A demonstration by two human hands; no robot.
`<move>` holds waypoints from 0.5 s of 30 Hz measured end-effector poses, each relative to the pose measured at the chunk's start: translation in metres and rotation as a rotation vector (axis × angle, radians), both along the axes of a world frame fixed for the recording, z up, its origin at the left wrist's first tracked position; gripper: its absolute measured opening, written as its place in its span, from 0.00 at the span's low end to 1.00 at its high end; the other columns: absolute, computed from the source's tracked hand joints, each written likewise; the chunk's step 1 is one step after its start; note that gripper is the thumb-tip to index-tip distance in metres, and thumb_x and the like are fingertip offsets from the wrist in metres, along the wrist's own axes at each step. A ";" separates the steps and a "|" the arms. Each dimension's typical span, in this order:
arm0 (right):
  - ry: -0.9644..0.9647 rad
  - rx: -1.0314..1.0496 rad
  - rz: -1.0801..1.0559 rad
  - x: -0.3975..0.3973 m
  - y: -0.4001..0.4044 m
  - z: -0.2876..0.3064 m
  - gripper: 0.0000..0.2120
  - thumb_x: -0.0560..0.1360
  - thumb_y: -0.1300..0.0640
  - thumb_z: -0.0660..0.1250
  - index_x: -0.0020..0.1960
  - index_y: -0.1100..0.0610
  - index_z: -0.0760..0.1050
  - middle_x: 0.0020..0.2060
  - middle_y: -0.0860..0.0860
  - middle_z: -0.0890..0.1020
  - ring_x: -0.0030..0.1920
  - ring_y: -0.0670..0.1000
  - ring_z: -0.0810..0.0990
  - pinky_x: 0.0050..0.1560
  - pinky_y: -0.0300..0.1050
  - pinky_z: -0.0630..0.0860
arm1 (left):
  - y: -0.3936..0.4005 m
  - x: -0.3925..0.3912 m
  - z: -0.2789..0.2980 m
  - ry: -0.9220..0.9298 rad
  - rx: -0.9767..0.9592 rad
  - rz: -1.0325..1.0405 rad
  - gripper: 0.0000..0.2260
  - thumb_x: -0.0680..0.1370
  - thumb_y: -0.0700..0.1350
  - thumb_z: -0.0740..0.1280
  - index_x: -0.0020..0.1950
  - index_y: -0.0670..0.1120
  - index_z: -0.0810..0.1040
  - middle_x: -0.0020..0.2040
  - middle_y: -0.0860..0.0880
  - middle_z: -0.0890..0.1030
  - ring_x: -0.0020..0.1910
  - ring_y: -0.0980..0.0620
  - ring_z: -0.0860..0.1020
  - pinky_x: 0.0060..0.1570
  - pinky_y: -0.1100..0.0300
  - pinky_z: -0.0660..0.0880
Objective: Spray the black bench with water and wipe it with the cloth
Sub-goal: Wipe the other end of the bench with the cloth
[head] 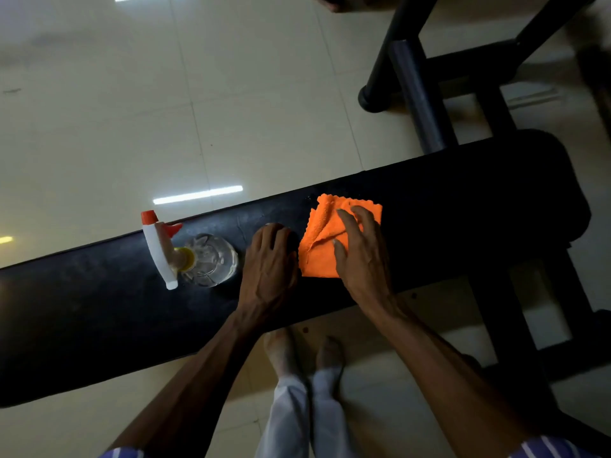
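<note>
Nearest me, my left hand (269, 259) rests on the black bench (463, 206), fingers curled, empty. My right hand (358, 249), fingers spread, presses the orange cloth (322, 233) flat. A leftward wipe could topple the spray bottle (195, 256) standing near.

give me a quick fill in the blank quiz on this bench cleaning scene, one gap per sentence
1. The cloth on the black bench is ____ in colour.
2. The spray bottle stands to the ____ of the left hand.
3. The ____ hand rests on the cloth.

Missing words: orange; left; right
</note>
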State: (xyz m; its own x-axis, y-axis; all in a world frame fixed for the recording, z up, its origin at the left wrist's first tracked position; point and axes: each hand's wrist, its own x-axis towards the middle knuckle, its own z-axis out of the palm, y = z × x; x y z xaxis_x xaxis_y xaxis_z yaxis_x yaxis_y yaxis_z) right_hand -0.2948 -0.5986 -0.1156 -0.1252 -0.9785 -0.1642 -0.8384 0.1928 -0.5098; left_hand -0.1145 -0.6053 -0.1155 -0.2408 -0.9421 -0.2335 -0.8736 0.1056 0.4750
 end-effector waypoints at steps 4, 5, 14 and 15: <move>-0.049 -0.001 -0.232 -0.006 -0.014 0.013 0.15 0.75 0.57 0.78 0.55 0.61 0.77 0.56 0.58 0.79 0.59 0.61 0.78 0.60 0.54 0.74 | -0.005 0.001 0.003 0.024 0.017 0.022 0.09 0.82 0.42 0.64 0.60 0.41 0.75 0.61 0.43 0.75 0.60 0.43 0.72 0.61 0.49 0.69; -0.006 0.037 -0.241 -0.006 -0.018 0.014 0.13 0.76 0.53 0.78 0.50 0.60 0.77 0.52 0.57 0.80 0.56 0.60 0.78 0.58 0.54 0.73 | -0.007 0.002 0.003 0.027 0.023 0.026 0.08 0.82 0.42 0.63 0.59 0.41 0.75 0.60 0.43 0.75 0.59 0.43 0.72 0.60 0.50 0.69; -0.220 -0.038 -0.067 0.011 -0.029 0.019 0.08 0.84 0.61 0.68 0.58 0.62 0.84 0.56 0.56 0.87 0.61 0.58 0.82 0.67 0.52 0.76 | -0.018 0.008 0.000 0.067 0.018 0.054 0.07 0.81 0.39 0.65 0.57 0.38 0.76 0.57 0.40 0.76 0.57 0.41 0.73 0.59 0.49 0.70; -0.244 -0.051 -0.031 0.014 -0.028 0.019 0.10 0.84 0.63 0.67 0.62 0.62 0.84 0.61 0.57 0.86 0.66 0.57 0.81 0.71 0.51 0.74 | -0.018 0.008 -0.001 0.066 0.018 0.042 0.07 0.80 0.39 0.65 0.57 0.38 0.76 0.58 0.40 0.76 0.57 0.41 0.74 0.59 0.49 0.70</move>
State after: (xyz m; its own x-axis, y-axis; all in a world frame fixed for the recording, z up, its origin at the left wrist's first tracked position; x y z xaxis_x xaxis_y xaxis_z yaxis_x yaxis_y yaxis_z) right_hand -0.2813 -0.6269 -0.0968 -0.1180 -0.9825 -0.1438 -0.6832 0.1854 -0.7063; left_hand -0.1067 -0.6230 -0.1162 -0.2171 -0.9474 -0.2353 -0.8435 0.0608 0.5336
